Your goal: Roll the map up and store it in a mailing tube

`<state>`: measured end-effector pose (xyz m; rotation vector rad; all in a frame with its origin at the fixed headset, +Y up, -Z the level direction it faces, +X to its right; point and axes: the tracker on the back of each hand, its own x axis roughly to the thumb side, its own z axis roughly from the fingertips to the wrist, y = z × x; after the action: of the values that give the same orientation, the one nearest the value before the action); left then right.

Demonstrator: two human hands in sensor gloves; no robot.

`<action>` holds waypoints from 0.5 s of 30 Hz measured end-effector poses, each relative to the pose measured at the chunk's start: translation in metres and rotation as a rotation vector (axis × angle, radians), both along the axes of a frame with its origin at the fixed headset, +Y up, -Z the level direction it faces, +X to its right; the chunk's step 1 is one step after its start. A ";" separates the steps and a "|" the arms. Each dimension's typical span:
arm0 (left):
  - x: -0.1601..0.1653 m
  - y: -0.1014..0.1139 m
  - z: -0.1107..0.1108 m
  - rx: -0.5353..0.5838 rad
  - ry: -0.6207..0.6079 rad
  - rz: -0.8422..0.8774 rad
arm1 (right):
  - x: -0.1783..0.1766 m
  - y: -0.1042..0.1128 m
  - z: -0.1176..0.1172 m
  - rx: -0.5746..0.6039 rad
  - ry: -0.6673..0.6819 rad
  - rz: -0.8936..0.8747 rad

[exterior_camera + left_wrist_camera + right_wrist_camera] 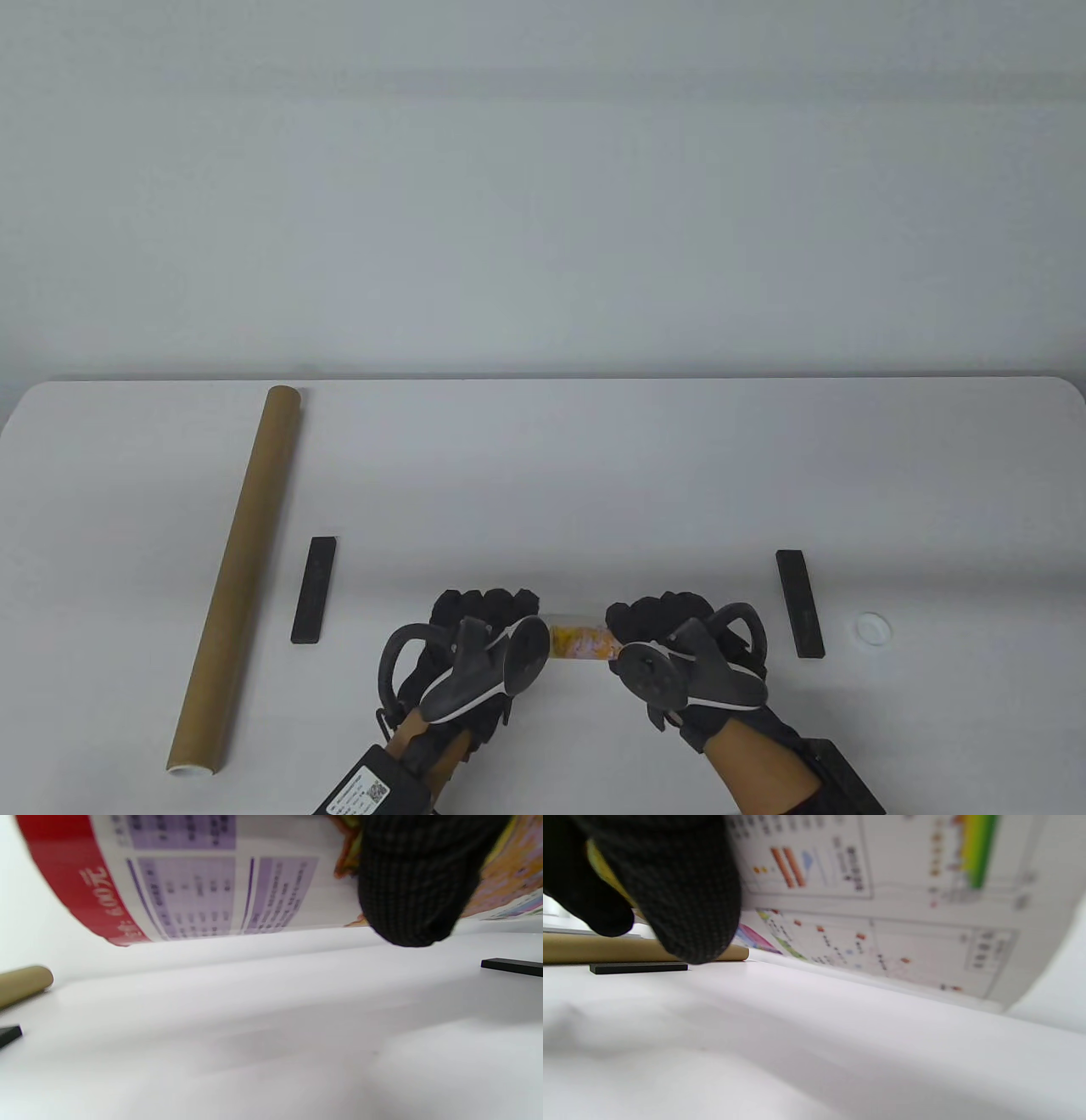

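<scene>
Map's rolled, tube's waiting

Table view: my left hand (pixel 475 645) and right hand (pixel 679 649) each grip one rolled map (pixel 581 643), bottom center; one mailing tube (pixel 237 573) at left, two black bars (pixel 313 590), one white cap (pixel 872 628). Left wrist view: fingers (pixel 415 887) wrap light, springy paper. Right wrist view: same, so I'd say hold both ends firmly.

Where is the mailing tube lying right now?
In the table view the mailing tube lies lengthwise along the table's left side, just left of a black bar, well apart from the left hand; no hand touches it.
</scene>
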<state>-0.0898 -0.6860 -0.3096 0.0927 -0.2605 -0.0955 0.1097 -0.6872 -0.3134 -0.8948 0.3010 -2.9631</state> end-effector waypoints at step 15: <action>-0.005 0.001 -0.004 -0.052 0.005 0.049 | 0.000 -0.002 0.002 0.009 0.018 -0.020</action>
<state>-0.0945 -0.6853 -0.3137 0.0472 -0.2552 -0.0400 0.1094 -0.6889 -0.3116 -0.9235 0.3259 -2.9707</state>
